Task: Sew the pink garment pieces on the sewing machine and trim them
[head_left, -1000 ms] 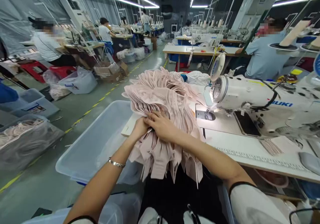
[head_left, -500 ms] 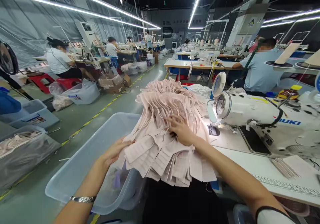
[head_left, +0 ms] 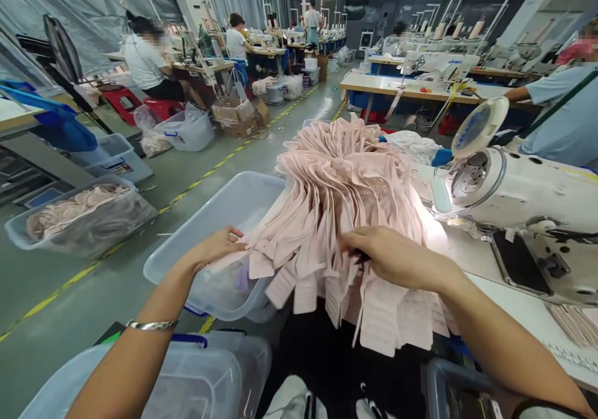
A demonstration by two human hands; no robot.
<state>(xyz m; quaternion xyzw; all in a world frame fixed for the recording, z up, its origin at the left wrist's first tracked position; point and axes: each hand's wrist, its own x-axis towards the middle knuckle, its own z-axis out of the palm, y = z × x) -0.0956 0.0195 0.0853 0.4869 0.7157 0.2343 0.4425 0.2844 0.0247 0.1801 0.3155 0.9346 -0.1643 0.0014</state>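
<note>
A thick bundle of pale pink fabric pieces [head_left: 322,188] is heaped beside the sewing machine, the near ends hanging over the edge in loose strips. At the bundle's left side, my left hand [head_left: 219,249] pinches the edge of an outer fabric piece. My right hand [head_left: 385,254] rests against the front of the bundle with its fingers curled in. Something dark shows under those fingers; whether it is a small tool or shadow I cannot make out. The white sewing machine [head_left: 537,182] stands to the right of the bundle.
A translucent plastic tub [head_left: 187,244] sits below my left hand, with more tubs [head_left: 196,375] near my feet. A round lamp or magnifier [head_left: 479,126] rises over the machine head. Stacked pieces [head_left: 572,322] lie on the table at right. Co-workers sit at other machines.
My right hand has gone from spread fingers on top of the bundle to curled fingers lower at its front. The strips hang more separated. My left hand keeps the left edge. The view has tilted down.
</note>
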